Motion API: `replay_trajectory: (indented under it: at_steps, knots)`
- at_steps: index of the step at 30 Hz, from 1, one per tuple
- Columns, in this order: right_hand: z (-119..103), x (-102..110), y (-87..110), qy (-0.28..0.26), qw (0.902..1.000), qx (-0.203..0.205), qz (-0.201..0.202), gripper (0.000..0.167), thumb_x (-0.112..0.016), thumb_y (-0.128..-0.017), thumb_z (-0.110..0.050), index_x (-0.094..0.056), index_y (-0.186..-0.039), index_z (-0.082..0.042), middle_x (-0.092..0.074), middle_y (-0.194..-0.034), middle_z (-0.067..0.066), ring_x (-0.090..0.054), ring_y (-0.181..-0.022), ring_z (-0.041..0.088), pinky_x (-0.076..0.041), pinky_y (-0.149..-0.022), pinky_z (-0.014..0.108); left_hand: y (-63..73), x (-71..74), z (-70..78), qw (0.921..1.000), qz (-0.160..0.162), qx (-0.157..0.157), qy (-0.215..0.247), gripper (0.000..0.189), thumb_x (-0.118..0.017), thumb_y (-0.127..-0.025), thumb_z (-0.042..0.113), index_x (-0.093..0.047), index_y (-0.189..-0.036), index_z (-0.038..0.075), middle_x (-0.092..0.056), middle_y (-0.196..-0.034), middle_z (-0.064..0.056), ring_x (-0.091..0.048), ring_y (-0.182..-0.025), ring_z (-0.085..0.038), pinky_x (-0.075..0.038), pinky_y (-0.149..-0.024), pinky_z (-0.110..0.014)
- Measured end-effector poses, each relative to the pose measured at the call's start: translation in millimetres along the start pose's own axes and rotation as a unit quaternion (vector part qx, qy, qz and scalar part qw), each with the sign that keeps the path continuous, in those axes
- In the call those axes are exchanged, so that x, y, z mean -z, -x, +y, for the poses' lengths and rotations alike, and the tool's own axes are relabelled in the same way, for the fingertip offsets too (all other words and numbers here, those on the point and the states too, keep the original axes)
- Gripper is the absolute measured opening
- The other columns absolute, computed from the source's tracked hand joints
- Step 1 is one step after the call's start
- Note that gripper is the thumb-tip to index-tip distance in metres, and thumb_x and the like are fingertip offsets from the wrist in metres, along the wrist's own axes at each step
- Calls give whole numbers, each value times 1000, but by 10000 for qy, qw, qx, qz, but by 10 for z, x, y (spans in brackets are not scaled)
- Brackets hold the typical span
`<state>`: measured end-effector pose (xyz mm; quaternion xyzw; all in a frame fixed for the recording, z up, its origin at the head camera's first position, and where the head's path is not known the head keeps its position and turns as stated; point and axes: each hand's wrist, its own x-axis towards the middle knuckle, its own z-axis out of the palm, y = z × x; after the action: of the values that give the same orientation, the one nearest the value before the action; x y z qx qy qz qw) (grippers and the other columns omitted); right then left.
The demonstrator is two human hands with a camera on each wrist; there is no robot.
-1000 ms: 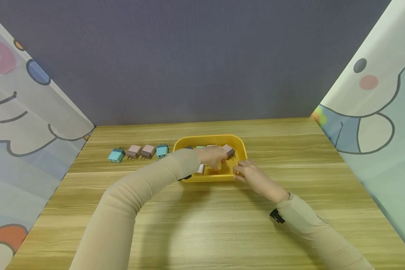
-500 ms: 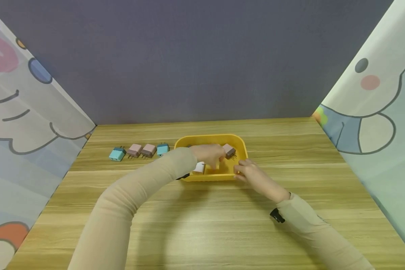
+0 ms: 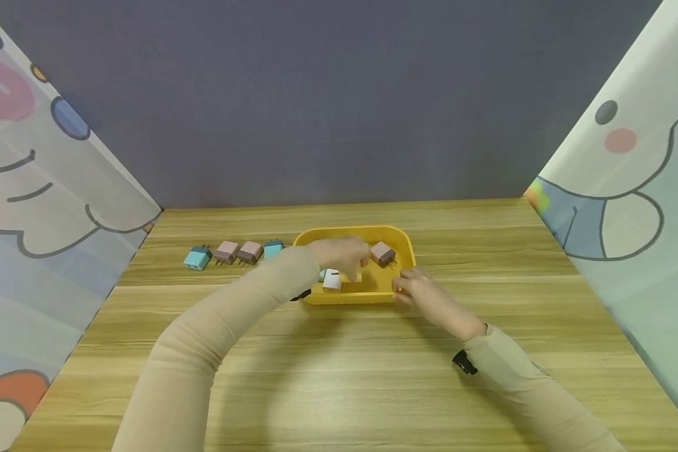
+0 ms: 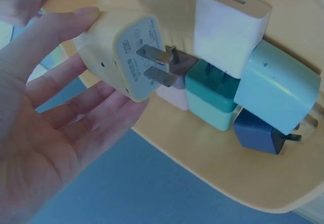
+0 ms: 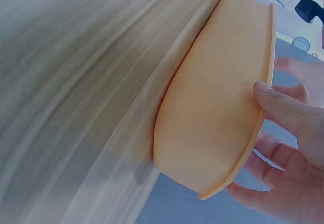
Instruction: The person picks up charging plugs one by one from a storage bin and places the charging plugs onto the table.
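My left hand (image 3: 341,252) is over the yellow bin (image 3: 367,299), pinching a pale yellow plug charger (image 4: 114,52) between thumb and fingers. Two flat prongs on the charger point toward the other chargers in the left wrist view. Lying in the bin are a white charger (image 4: 230,29), a light blue one (image 4: 278,87), a dark blue one (image 4: 258,132) and a two-tone green one (image 4: 212,95). A pink charger (image 3: 382,253) sits apart at the bin's right end. My right hand (image 3: 426,295) grips the bin's front right rim, thumb outside.
Left of the bin, a row of chargers lies on the wooden table (image 3: 339,376): a blue one (image 3: 197,258), two pink ones, and another blue one (image 3: 273,248) close to the bin. A dark grey panel (image 3: 339,100) rises behind the table, with printed cloths at both sides.
The left hand has shifted a little left inside the bin, carrying the yellow charger away from the pink one. More of the white charger shows. The right hand stays on the rim.
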<state>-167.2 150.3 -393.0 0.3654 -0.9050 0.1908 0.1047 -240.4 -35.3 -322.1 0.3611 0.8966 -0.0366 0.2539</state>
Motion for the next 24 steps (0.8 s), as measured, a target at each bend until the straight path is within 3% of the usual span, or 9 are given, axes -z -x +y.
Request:
replay_trajectory:
  at_steps: [4, 10, 24]
  knots:
    - [6, -5, 3, 4, 10000, 3, 7, 15, -69, -74, -11, -55, -71, -12, -45, -68, -5, -42, -66, 14, -37, -62, 29, 44, 39, -12, 10000, -13, -46, 58, 39, -68, -77, 12, -57, -114, 4, -56, -113, -4, -52, -102, -17, -46, -79, -24]
    - [-4, -7, 7, -37, 10000, -16, 10, 14, -69, -75, -12, -55, -72, -12, -47, -70, -4, -42, -67, 14, -37, -62, 29, 138, 104, -32, 9995, -14, -38, 320, 36, -64, -78, 7, -58, -114, 6, -57, -113, -3, -53, -100, -16, -45, -74, -23]
    - [9, -6, -2, -40, 9999, 39, 91, 14, -69, -74, -10, -55, -71, -11, -46, -69, -3, -42, -67, 14, -37, -60, 29, 327, 160, -112, 9990, 285, 34, 328, 27, -66, -77, 9, -60, -103, 7, -58, -105, -3, -51, -82, -15, -45, -71, -26]
